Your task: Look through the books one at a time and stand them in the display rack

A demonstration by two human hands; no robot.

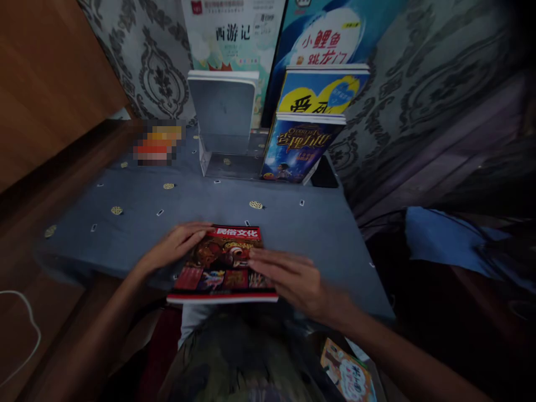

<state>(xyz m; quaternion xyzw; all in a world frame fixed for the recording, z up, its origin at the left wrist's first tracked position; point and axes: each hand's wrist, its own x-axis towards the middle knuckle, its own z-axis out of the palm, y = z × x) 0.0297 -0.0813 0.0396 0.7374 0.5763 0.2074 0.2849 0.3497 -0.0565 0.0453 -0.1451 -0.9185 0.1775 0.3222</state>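
Note:
A thin book (229, 258) with a red and black cover lies face up at the near edge of the table, its lower end sticking out past that edge. My left hand (178, 244) rests at its upper left corner, fingers stretched out along the cover. Across the right side of the cover lies my right hand (293, 276), its fingers straight and close together, pointing left. Whether a thumb reaches under the book is hidden.
Beyond the book, a clear stand (226, 162) holds a grey-looking board (226, 109). Several upright books, one with a dark blue cover (295, 148), stand to its right. A blurred-out orange item (159, 144) lies back left. Another book (348, 371) is low at right.

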